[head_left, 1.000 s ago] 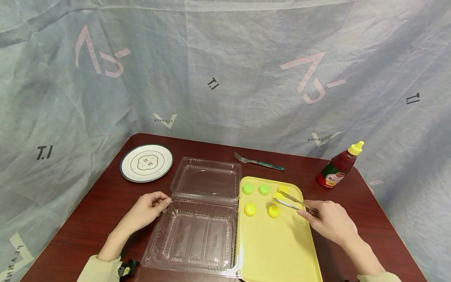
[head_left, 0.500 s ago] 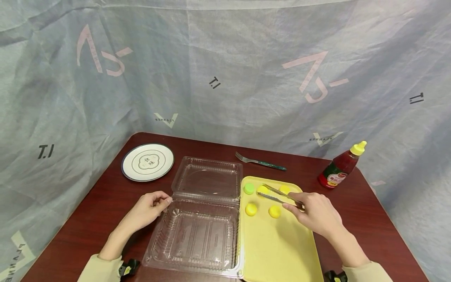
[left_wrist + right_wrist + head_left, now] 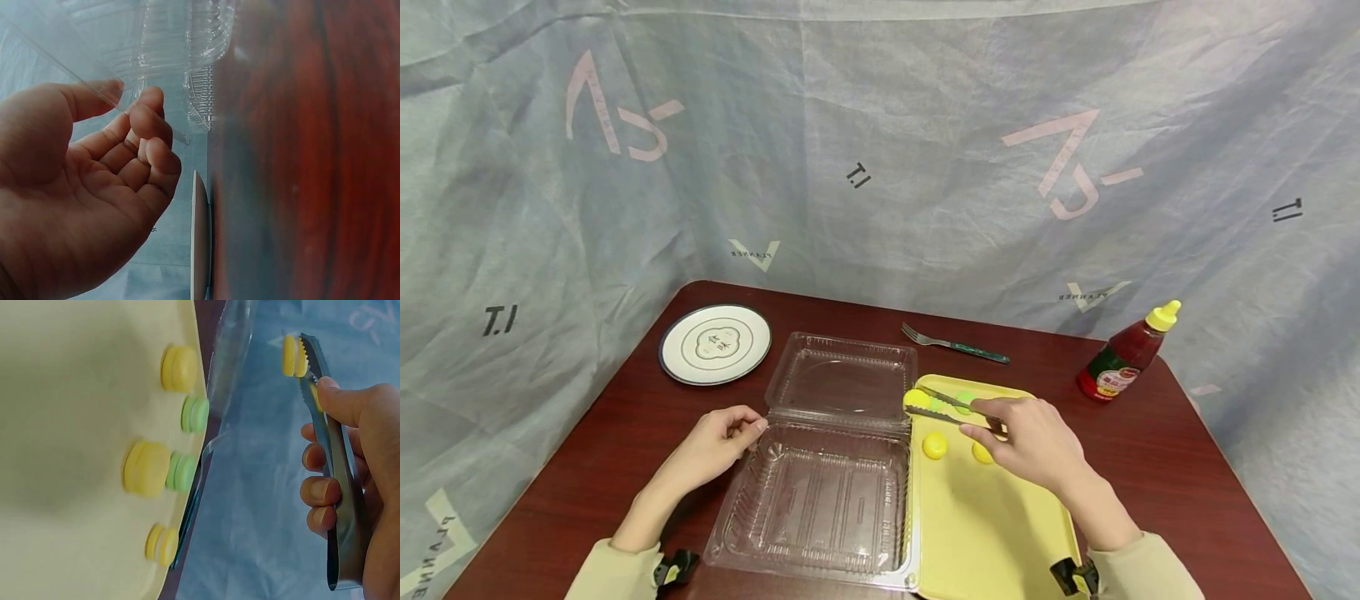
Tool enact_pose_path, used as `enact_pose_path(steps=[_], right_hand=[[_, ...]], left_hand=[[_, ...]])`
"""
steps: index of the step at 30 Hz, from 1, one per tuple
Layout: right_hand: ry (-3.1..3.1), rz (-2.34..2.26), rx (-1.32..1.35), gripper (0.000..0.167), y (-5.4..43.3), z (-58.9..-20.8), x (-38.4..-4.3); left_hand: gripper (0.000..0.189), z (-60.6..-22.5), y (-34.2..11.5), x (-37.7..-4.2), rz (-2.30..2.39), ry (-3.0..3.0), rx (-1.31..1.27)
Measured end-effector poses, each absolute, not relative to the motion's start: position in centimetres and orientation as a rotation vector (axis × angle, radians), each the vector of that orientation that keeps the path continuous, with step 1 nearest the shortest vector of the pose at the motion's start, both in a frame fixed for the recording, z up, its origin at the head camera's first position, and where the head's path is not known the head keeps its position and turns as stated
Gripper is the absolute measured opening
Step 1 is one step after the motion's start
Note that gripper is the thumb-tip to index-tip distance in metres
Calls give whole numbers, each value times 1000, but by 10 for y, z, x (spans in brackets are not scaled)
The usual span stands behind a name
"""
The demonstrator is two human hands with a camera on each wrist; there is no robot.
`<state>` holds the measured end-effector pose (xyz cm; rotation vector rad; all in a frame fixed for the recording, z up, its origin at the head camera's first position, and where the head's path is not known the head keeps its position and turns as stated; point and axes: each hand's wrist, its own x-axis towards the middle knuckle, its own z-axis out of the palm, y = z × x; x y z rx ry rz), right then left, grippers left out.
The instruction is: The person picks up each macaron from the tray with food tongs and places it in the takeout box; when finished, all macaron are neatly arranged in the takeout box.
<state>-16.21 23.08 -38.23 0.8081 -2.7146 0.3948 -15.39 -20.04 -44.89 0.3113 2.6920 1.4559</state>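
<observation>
My left hand (image 3: 718,446) pinches the left edge of an open, hinged clear plastic container (image 3: 820,567) between thumb and fingers; the thumb (image 3: 103,97) shows on that edge in the left wrist view. In my right hand (image 3: 1033,442) I grip metal tongs (image 3: 340,487). Their serrated tips squeeze a yellow macaron (image 3: 294,356), raised above the yellow tray (image 3: 992,525) near its left edge. Still on the tray are two green macarons, one (image 3: 195,414) nearer and one (image 3: 181,471) partly behind a yellow macaron (image 3: 147,467), plus two other yellow ones.
A white plate (image 3: 715,367) with a blue rim lies at the back left. Behind the tray is a fork (image 3: 977,352) with a green handle. A red sauce bottle (image 3: 1120,367) with a yellow cap stands at the right. Grey cloth (image 3: 880,208) hangs behind the table.
My right hand has lifted a yellow macaron with the tongs from the tray's back right and carried it left, over the green ones. The left hand stays at the container's edge.
</observation>
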Motion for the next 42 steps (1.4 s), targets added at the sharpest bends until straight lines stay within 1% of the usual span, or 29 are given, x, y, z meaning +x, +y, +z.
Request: enact_pose_path(steps=[7, 10, 17, 22, 28, 31, 38, 42], right_hand=[[-2663, 362, 891, 18, 208, -385, -165], [-2666, 364, 926, 22, 198, -386, -165], [-2667, 371, 1000, 20, 175, -392, -164], [-2694, 353, 1035, 32, 161, -395, -163], [-2708, 341, 1082, 38, 144, -399, -161], [-2706, 340, 1115, 39, 137, -401, -161], [-2684, 271, 1200, 35, 124, -409, -159], [-2698, 236, 1238, 37, 116, -412, -157]], left_hand=[[13, -449, -200, -155, 1455, 2688, 307], [13, -449, -200, -155, 1451, 2693, 308], [12, -450, -200, -155, 1453, 2692, 319], [12, -450, -201, -155, 1451, 2695, 314], [12, -450, -200, -154, 1451, 2693, 314], [12, -450, -200, -154, 1452, 2694, 310], [13, -449, -200, -154, 1453, 2688, 291], [13, -449, -200, -155, 1450, 2683, 288]])
